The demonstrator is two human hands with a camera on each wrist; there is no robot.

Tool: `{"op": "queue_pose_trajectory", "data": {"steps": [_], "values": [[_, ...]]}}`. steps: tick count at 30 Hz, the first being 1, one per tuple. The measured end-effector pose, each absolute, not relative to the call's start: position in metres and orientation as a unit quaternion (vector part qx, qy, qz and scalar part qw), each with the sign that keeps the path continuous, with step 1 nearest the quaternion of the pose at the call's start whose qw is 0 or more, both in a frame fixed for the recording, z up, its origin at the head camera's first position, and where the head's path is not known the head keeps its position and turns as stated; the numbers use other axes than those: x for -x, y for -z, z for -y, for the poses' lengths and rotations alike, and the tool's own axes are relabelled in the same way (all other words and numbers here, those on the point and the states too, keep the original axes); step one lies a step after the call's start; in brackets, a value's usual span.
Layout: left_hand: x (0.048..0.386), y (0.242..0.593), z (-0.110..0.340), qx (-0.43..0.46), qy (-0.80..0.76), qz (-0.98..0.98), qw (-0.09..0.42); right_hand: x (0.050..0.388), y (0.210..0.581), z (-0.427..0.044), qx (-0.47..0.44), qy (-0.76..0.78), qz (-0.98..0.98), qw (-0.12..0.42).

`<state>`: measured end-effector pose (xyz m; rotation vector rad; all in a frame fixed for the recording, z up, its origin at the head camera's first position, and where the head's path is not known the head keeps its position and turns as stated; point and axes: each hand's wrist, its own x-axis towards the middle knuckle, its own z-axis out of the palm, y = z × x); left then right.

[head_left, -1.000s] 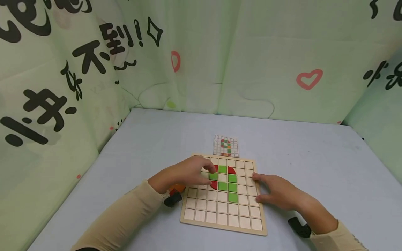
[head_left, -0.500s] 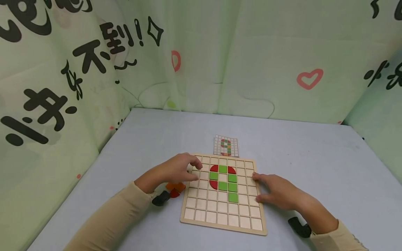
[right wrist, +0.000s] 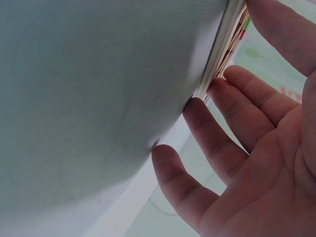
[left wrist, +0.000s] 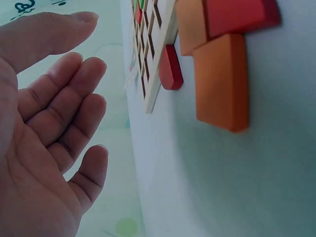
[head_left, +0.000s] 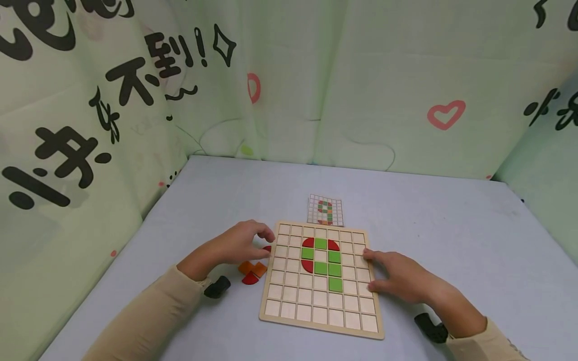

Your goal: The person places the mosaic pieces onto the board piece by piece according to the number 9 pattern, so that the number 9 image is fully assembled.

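A wooden grid board [head_left: 289, 294] lies on the table, with green squares [head_left: 335, 285] and red quarter-round pieces [head_left: 307, 265] set in its cells. My left hand [head_left: 237, 244] is just off the board's left edge, fingers loosely bent and nothing between them. Close to its thumb, a red piece [left wrist: 171, 68] rests against the board's side. Two orange squares [head_left: 259, 269] and another red piece [head_left: 250, 278] lie together nearer me. At the opposite edge, my right hand [head_left: 402, 277] touches the board's side with fingertips and thumb spread apart.
Behind the board lies a small printed card [head_left: 336, 208] showing a grid with a red, green and orange pattern. A printed curtain [head_left: 289, 100] hangs round the back and sides of the white table [head_left: 429, 215].
My left hand has moved left from the red pieces on the board to past its edge, uncovering them and the loose pieces beside the board. The right hand has stayed put.
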<state>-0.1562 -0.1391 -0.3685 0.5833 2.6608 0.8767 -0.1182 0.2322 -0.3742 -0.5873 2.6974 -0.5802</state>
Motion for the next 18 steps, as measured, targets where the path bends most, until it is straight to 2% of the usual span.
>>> {"op": "queue_pose_trajectory", "data": {"steps": [18], "values": [[0.149, 0.376, 0.165, -0.165, -0.293, -0.93, 0.15, 0.118, 0.374, -0.233, 0.208, 0.205, -0.943, 0.16]]}}
